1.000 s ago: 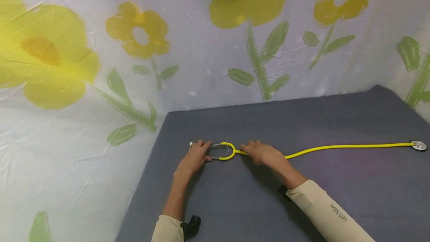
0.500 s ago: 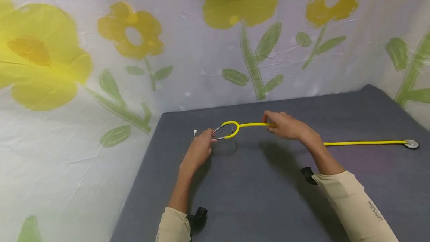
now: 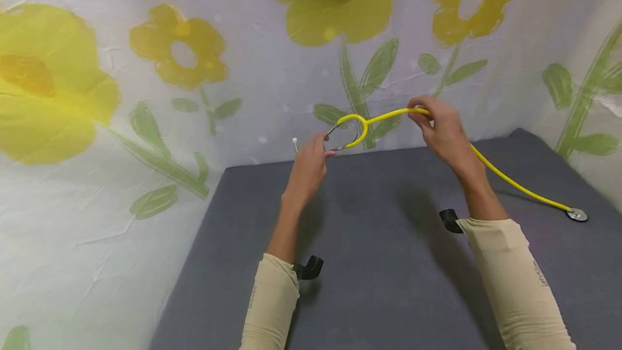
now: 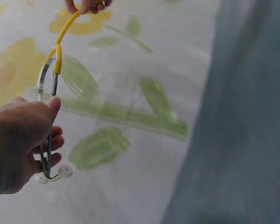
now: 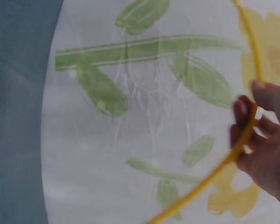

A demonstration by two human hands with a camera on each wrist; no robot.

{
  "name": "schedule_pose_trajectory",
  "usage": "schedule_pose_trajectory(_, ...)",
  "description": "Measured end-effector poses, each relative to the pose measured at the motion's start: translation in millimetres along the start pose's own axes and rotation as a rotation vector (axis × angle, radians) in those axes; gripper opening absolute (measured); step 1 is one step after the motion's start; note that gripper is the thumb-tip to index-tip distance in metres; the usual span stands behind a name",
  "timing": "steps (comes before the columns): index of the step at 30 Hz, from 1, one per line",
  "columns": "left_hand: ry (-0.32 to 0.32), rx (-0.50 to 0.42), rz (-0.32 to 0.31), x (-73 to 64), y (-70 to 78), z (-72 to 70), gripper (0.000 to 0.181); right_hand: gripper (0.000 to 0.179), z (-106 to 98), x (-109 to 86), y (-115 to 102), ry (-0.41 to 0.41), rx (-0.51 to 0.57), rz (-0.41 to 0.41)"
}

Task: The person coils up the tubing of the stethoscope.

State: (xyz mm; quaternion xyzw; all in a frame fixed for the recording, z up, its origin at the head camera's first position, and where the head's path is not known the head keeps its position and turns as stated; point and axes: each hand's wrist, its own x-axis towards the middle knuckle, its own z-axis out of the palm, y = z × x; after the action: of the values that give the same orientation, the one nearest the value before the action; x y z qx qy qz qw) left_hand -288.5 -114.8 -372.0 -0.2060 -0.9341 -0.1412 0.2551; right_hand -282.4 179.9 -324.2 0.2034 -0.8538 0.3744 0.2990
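Observation:
A yellow stethoscope [image 3: 389, 115] is stretched between both hands, its near part raised off the grey surface. My left hand [image 3: 308, 170] grips the metal ear tubes; in the left wrist view the thumb and curled fingers of the left hand [image 4: 30, 135] close round them, and a white eartip [image 4: 65, 171] pokes out below. My right hand [image 3: 442, 131] pinches the yellow tubing a short way past the Y-joint, and in the right wrist view the tubing [image 5: 210, 175] runs through the fingers. Down at the right, the round chest piece [image 3: 577, 214] rests on the surface.
A grey cloth-covered table [image 3: 369, 263] spreads beneath the hands. Behind it and to the left hangs a white sheet [image 3: 272, 85] printed with yellow flowers and green leaves. Black wrist mounts [image 3: 309, 268] stick out from the beige sleeves [image 3: 274, 298].
Both hands have risen from the table, lifting the ear tubes and upper tubing. The right hand has shifted right along with the tubing, and the chest piece appears a little closer.

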Motion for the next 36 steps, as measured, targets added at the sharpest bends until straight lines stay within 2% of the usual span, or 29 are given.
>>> schedule_pose_trajectory(3,0.111,-0.027,0.025,20.8,6.9,3.8,0.038,0.021,4.7,5.9,13.0,0.169,0.047,-0.044)
schedule_pose_trajectory(5,0.160,-0.053,0.043,28.1,10.9,8.2,0.038,0.020,8.7,5.0,20.6,0.270,0.071,-0.078)
schedule_pose_trajectory(7,0.186,-0.077,0.055,29.9,13.4,12.4,0.038,0.018,13.9,0.3,26.8,0.349,0.095,-0.117)
schedule_pose_trajectory(10,0.192,-0.095,0.068,26.3,15.2,12.9,0.037,0.018,23.0,-10.7,33.1,0.419,0.098,-0.154)
schedule_pose_trajectory(14,0.181,-0.063,0.094,20.4,15.2,2.6,0.038,0.021,21.8,-20.6,32.1,0.384,0.065,-0.146)
schedule_pose_trajectory(18,0.168,-0.034,0.115,21.6,13.9,-8.4,0.039,0.022,2.0,-19.8,25.3,0.298,-0.022,-0.144)
schedule_pose_trajectory(22,0.151,-0.054,0.074,24.4,11.2,-12.1,0.036,0.029,-13.1,-14.8,24.5,0.210,-0.095,-0.211)
schedule_pose_trajectory(26,0.143,-0.134,0.018,23.3,6.3,-10.8,0.031,0.029,-17.2,-12.4,29.1,0.153,-0.073,-0.248)
schedule_pose_trajectory(31,0.159,-0.222,-0.009,24.2,5.3,-8.6,0.030,0.020,-18.9,-13.2,30.5,0.213,-0.117,-0.247)
schedule_pose_trajectory(34,0.150,-0.221,-0.027,21.7,7.8,-8.6,0.029,0.018,-16.6,-14.4,27.3,0.253,-0.188,-0.302)
schedule_pose_trajectory(36,0.143,-0.201,-0.039,19.9,9.6,-9.2,0.029,0.019,-14.4,-15.3,23.1,0.235,-0.241,-0.345)
